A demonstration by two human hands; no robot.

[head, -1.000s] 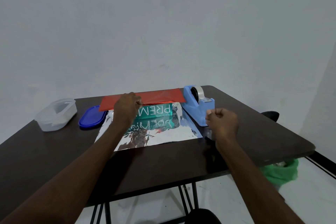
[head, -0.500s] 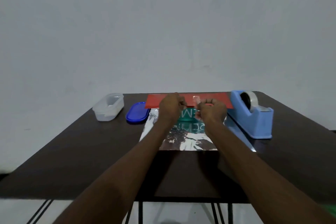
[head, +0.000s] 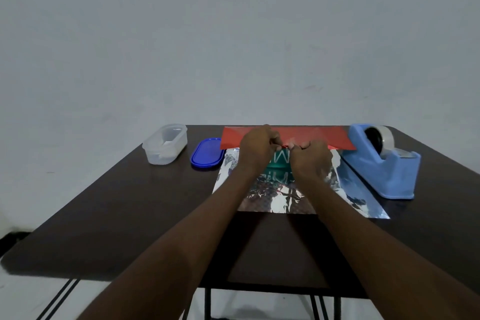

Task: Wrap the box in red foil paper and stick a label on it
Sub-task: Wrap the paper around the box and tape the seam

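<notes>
The red foil paper (head: 324,136) lies silver side up (head: 272,197) on the table, and its far part is folded toward me, red side showing, over a teal printed box (head: 279,161). Only a strip of the box shows between my hands. My left hand (head: 255,150) pinches the red flap's edge on top of the box. My right hand (head: 311,158) is curled right beside it, fingertips touching the same edge, with a small strip of clear tape that is barely visible. No label is in view.
A light blue tape dispenser (head: 384,161) stands right of the foil, close to my right hand. Left of the foil lie a blue lid (head: 207,154) and a clear plastic container (head: 166,144). The dark table (head: 130,215) ends at a grey wall.
My right hand left the tape dispenser with a tape strip and moved left to the red flap, meeting my left hand, which kept hold of the flap. My head turned left.
</notes>
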